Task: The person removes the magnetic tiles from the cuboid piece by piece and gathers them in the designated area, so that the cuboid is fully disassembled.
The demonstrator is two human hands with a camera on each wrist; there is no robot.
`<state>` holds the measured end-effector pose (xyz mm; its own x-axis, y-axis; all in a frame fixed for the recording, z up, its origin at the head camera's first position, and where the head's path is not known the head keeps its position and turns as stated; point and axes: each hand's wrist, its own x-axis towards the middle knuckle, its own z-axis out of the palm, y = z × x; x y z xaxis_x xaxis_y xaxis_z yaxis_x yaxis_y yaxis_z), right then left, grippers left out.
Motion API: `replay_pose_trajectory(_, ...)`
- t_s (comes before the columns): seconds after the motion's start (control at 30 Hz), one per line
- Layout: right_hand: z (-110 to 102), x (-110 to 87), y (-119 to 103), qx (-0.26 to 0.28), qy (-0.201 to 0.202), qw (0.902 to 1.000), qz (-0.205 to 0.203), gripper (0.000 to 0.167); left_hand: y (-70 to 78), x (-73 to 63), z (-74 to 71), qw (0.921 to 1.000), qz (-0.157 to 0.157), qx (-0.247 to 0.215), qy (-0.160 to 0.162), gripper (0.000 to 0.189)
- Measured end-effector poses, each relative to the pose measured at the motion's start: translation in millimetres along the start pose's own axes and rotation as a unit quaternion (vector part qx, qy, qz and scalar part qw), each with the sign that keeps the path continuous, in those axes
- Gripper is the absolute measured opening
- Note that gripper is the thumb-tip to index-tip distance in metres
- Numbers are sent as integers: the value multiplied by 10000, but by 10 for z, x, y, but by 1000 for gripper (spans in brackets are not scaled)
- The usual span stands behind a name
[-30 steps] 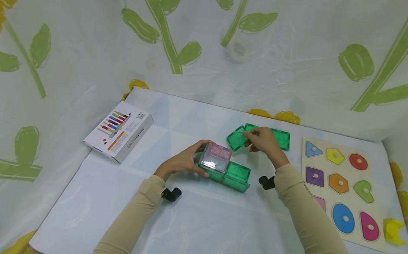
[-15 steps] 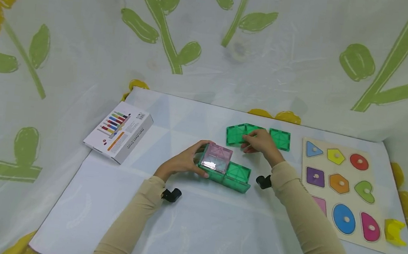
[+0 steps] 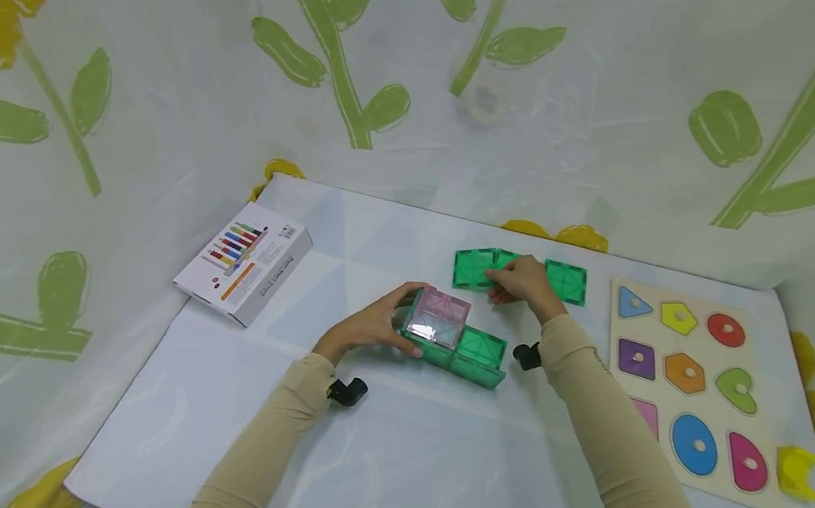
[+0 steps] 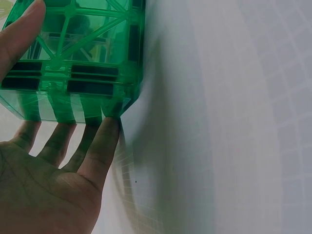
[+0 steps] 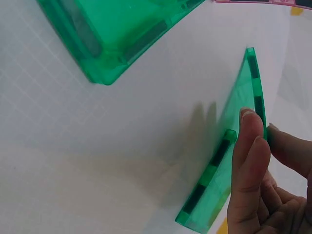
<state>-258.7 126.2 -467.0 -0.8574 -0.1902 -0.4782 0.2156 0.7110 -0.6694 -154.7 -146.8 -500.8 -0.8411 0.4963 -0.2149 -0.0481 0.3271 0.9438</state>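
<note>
My left hand (image 3: 372, 325) grips the end of a box-like build of see-through magnetic tiles (image 3: 466, 365), green below with a pink tile (image 3: 438, 316) on top. In the left wrist view its thumb lies on one green face (image 4: 92, 31) and the fingers reach along another side. Farther back, my right hand (image 3: 525, 282) pinches a green magnetic tile (image 3: 472, 268) by its edge; the right wrist view shows that tile (image 5: 241, 92) standing on edge between thumb and fingers. Another green tile (image 5: 202, 187) appears just behind it. The fingers partly hide the row.
A separate green tile (image 3: 565, 283) lies right of the right hand. To the right is a wooden shape puzzle board (image 3: 693, 328) with a yellow piece (image 3: 796, 473) beside it. A white printed box (image 3: 243, 265) lies at the table's left.
The tile in my right hand has turned from slanted to nearly square with the green tiles behind it. My left hand keeps its hold on the build. The head view has shifted slightly.
</note>
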Motion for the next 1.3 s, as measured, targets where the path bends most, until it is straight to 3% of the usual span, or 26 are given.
replay_pose_trajectory(0.37,34,34,-101,-395,186,9990,93,43,-4,5,-3,9999,-32,150,53,108)
replay_pose_trajectory(0.9,141,91,-100,-117,420,9990,-20,39,-39,4,-9,9999,-115,-17,28,110)
replay_pose_trajectory(1.3,153,92,-117,-223,520,9984,-93,38,-25,4,-3,9999,-139,52,47,108)
